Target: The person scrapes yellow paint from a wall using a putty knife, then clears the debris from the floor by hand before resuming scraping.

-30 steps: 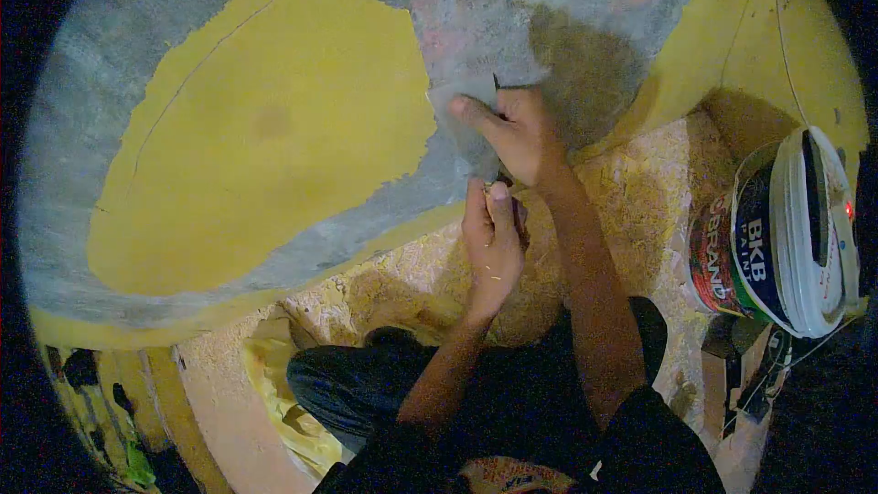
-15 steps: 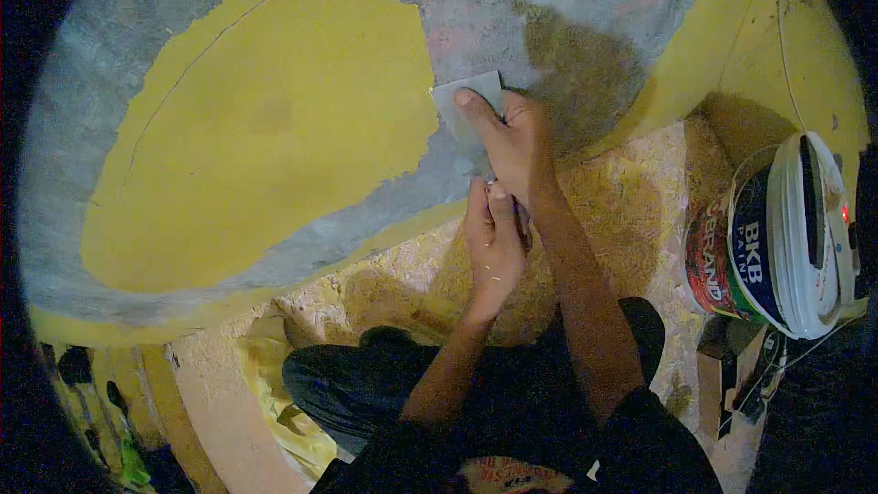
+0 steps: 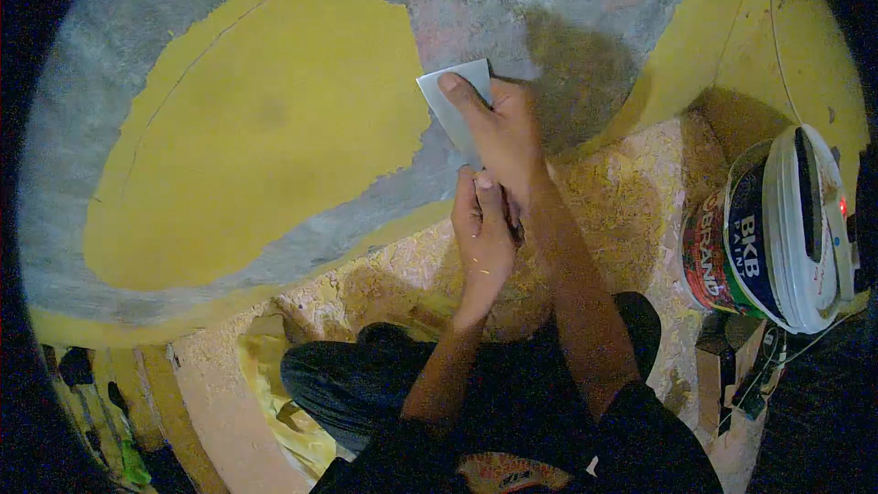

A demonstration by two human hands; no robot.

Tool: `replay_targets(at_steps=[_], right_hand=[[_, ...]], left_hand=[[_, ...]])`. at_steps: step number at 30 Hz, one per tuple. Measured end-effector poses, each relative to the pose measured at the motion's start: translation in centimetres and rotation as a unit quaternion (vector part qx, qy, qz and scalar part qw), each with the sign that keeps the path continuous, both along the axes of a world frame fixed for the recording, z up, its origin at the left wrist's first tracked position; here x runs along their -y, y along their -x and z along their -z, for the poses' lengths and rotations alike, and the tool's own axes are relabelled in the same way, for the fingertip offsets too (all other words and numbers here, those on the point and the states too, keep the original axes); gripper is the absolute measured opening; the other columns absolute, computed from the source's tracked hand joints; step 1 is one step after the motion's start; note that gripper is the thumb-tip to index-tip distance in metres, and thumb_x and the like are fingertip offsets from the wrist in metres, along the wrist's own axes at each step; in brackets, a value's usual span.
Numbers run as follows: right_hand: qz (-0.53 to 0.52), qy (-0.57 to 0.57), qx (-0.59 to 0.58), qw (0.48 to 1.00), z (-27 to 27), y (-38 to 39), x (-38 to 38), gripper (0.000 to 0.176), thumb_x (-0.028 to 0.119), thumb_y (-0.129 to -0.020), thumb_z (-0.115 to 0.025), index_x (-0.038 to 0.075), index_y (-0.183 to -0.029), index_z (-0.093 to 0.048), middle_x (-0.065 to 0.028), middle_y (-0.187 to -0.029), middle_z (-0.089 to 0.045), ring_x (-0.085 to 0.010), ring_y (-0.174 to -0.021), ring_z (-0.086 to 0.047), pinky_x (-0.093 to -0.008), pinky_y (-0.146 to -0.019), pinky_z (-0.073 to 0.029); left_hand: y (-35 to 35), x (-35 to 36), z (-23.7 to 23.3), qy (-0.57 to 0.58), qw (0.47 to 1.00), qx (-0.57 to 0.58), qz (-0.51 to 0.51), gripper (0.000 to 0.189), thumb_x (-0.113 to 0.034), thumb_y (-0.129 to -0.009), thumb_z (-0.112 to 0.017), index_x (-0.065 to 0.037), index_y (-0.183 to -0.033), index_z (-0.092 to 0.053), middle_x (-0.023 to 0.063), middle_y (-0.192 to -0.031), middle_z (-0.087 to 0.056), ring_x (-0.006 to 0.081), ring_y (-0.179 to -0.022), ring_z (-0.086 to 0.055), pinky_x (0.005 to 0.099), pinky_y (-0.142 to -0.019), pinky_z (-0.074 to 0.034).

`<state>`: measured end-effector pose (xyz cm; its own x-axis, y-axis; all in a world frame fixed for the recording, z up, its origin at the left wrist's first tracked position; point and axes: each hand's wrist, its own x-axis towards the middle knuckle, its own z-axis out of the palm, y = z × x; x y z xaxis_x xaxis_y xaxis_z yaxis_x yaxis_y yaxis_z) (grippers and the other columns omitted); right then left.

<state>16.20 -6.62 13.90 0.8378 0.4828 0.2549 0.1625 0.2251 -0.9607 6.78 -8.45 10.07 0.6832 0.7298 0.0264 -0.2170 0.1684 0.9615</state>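
Note:
A flat, pale grey scraper [image 3: 457,108] is pinched in my right hand [image 3: 508,133], thumb on its face and fingers behind. Its wide edge points up, close to the border of a large yellow patch [image 3: 265,128] on the grey surface. Just below, my left hand [image 3: 485,224] is closed, thumb against curled fingers, beside the right wrist. A dark shape shows at its palm side, but I cannot make out what it holds. Small yellow flecks stick to the back of this hand.
A paint bucket [image 3: 764,233] with a white lid stands at the right, with a cable [image 3: 782,64] behind it. Crumpled yellow sheeting [image 3: 274,393] lies left of my crossed legs. Yellow flakes cover the floor [image 3: 613,201]. Dark-stained planks [image 3: 128,402] are at lower left.
Both hands have moved slightly up and left with the scraper. The scraper's face is tilted a little differently and looks brighter.

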Motion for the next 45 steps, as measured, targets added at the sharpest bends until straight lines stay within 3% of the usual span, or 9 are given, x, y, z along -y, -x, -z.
replay_targets(at_steps=[4,6,9,21,27,31,34,39,45], right_hand=[[-0.143,0.021,-0.014,0.989,0.4,-1.9,2.1,0.029,0.031,-0.083,-0.057,0.003,-0.080,-0.064,0.0022,-0.068,-0.059,-0.0060,-0.061,-0.051,-0.0234,-0.057,-0.041],[-0.195,0.122,-0.019,0.973,0.7,-2.6,2.5,0.030,0.031,-0.083,-0.055,0.002,-0.081,-0.064,0.0026,-0.069,-0.059,-0.0060,-0.064,-0.051,-0.0231,-0.062,-0.041],[-0.189,0.070,-0.025,0.979,0.8,-2.1,2.5,0.041,0.042,-0.080,-0.057,0.002,-0.074,-0.061,-0.0028,-0.060,-0.058,-0.0100,-0.053,-0.053,-0.0268,-0.047,-0.041],[0.004,0.075,0.016,0.997,-0.5,0.1,1.3,0.029,0.031,-0.083,-0.057,0.003,-0.082,-0.061,0.0023,-0.069,-0.057,-0.0059,-0.061,-0.048,-0.0251,-0.057,-0.040],[-0.089,0.027,-0.014,0.996,-0.1,-0.3,1.5,0.028,0.030,-0.083,-0.057,0.002,-0.084,-0.061,0.0019,-0.068,-0.057,-0.0068,-0.061,-0.048,-0.0257,-0.057,-0.041],[-0.021,0.031,0.035,0.999,-0.9,0.0,1.2,0.030,0.032,-0.082,-0.057,0.002,-0.084,-0.062,0.0011,-0.068,-0.058,-0.0079,-0.061,-0.049,-0.0265,-0.058,-0.041],[-0.047,0.002,-0.043,0.998,-1.1,-0.1,1.0,0.032,0.033,-0.082,-0.057,0.002,-0.083,-0.061,0.0008,-0.069,-0.058,-0.0093,-0.062,-0.049,-0.0277,-0.058,-0.041],[-0.001,0.082,0.066,0.994,-0.7,0.3,1.2,0.032,0.033,-0.082,-0.056,0.001,-0.083,-0.061,-0.0002,-0.067,-0.058,-0.0091,-0.061,-0.049,-0.0269,-0.057,-0.041],[-0.008,0.092,0.008,0.996,-2.9,0.3,1.5,0.034,0.034,-0.083,-0.056,0.001,-0.079,-0.063,-0.0004,-0.064,-0.057,-0.0080,-0.059,-0.049,-0.0263,-0.056,-0.041]], left_hand=[[0.2,-0.1,-0.5,0.019,0.999,0.010,0.025,0.025,-0.031,-0.093,-0.037,-0.010,-0.081,-0.036,-0.0040,-0.051,-0.034,0.0034,-0.041,-0.031,0.0192,-0.035,-0.024],[-0.1,0.3,-0.4,0.000,1.000,0.017,0.019,0.025,-0.034,-0.093,-0.038,-0.011,-0.084,-0.038,-0.0035,-0.050,-0.034,0.0040,-0.038,-0.029,0.0197,-0.033,-0.024],[-0.1,0.6,-0.1,-0.010,1.000,0.013,0.012,0.025,-0.036,-0.092,-0.039,-0.011,-0.087,-0.039,-0.0029,-0.050,-0.035,0.0048,-0.036,-0.029,0.0202,-0.031,-0.024],[-0.4,0.1,0.3,0.005,1.000,0.009,-0.006,0.019,-0.027,-0.093,-0.038,-0.011,-0.083,-0.038,-0.0041,-0.052,-0.037,0.0033,-0.039,-0.032,0.0196,-0.033,-0.026],[0.1,0.1,-0.1,-0.001,1.000,-0.018,0.005,0.018,-0.026,-0.094,-0.037,-0.010,-0.085,-0.038,-0.0043,-0.051,-0.036,0.0034,-0.039,-0.032,0.0196,-0.033,-0.026],[0.0,0.2,-1.7,0.026,0.999,0.000,0.020,0.019,-0.024,-0.094,-0.037,-0.008,-0.084,-0.037,-0.0047,-0.053,-0.035,0.0024,-0.042,-0.031,0.0192,-0.035,-0.024],[-0.4,0.1,-0.9,0.006,1.000,0.018,0.003,0.019,-0.024,-0.094,-0.037,-0.008,-0.083,-0.037,-0.0046,-0.052,-0.034,0.0025,-0.042,-0.030,0.0193,-0.035,-0.023],[0.1,-0.4,0.1,-0.021,1.000,-0.006,0.005,0.020,-0.025,-0.094,-0.038,-0.008,-0.081,-0.037,-0.0042,-0.054,-0.035,0.0026,-0.044,-0.031,0.0194,-0.036,-0.023],[-0.1,-0.1,-1.8,0.010,1.000,0.015,0.008,0.021,-0.024,-0.093,-0.038,-0.007,-0.081,-0.038,-0.0037,-0.054,-0.035,0.0028,-0.045,-0.031,0.0198,-0.038,-0.025]])
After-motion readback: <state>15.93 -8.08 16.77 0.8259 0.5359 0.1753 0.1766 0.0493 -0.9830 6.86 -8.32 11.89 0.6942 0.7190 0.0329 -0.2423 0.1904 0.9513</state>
